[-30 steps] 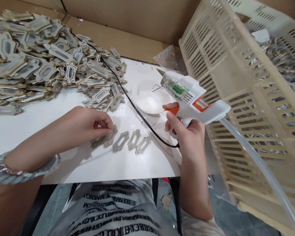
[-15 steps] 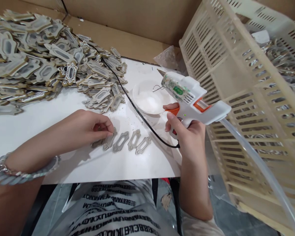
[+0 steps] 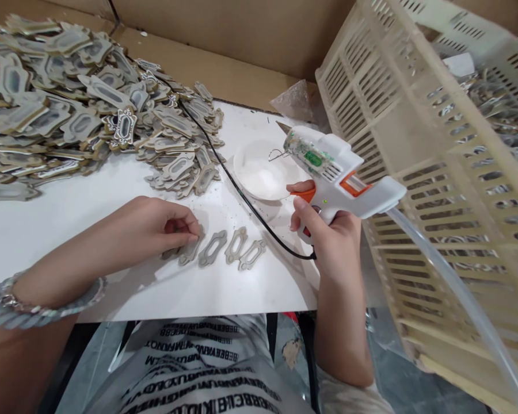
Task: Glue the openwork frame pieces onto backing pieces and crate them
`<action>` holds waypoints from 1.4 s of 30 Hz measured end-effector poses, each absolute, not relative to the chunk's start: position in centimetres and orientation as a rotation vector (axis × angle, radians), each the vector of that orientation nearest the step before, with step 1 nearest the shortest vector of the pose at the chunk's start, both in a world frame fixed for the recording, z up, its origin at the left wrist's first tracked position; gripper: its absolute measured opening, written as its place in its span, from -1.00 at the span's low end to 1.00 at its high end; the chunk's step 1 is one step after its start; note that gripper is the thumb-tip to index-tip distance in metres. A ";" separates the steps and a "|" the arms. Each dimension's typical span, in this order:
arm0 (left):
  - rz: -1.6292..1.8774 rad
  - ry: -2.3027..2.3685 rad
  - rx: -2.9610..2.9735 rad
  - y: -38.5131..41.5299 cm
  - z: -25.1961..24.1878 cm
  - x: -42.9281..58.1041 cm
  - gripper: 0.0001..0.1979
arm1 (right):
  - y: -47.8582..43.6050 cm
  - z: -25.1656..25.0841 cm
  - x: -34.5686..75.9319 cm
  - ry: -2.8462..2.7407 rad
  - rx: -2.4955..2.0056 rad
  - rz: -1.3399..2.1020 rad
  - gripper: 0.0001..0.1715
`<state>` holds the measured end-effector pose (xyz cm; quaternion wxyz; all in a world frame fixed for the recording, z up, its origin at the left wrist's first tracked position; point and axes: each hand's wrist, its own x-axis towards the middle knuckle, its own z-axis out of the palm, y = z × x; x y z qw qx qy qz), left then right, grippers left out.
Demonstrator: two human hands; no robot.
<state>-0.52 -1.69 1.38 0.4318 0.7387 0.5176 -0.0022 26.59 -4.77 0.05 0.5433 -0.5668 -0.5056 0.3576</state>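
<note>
With fingertips pinched, my left hand (image 3: 162,227) holds the upper end of a small grey ornate frame piece (image 3: 190,253) lying on the white table. Part of another piece shows beneath the hand. To its right, a few more pieces form a loose slanted row, among them one solid-looking frame (image 3: 213,248) and a thinner one (image 3: 252,255). My right hand (image 3: 332,238) is wrapped round the handle of a white glue gun (image 3: 349,195), a finger at its orange trigger. The nozzle points up and left, above a white round dish (image 3: 259,178).
A large heap of similar frame pieces (image 3: 64,109) covers the table's back left. A black cable (image 3: 242,195) runs across the table to the gun. On the right stands a slatted cream plastic crate (image 3: 397,132); a clear tube (image 3: 453,287) passes before it. Cardboard (image 3: 242,29) walls the back.
Both hands stay almost where they were. The frame piece under my left fingers has shifted very slightly left; the glue gun holds its position.
</note>
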 end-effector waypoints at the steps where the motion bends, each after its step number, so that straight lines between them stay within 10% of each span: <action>1: 0.003 1.292 1.839 -1.8 1.4 -0.5 -0.77 | -4.8 0.0 26.6 -1.197 -1.341 0.850 -0.89; 23: 0.697 1.422 2.454 -7.6 -0.4 -3.7 -0.77 | -4.9 0.2 26.3 -1.211 -1.390 0.817 -0.86; 42: 0.402 2.083 2.034 -9.1 -1.3 -9.5 -0.66 | -4.8 -0.1 26.2 -1.195 -1.404 0.814 -0.86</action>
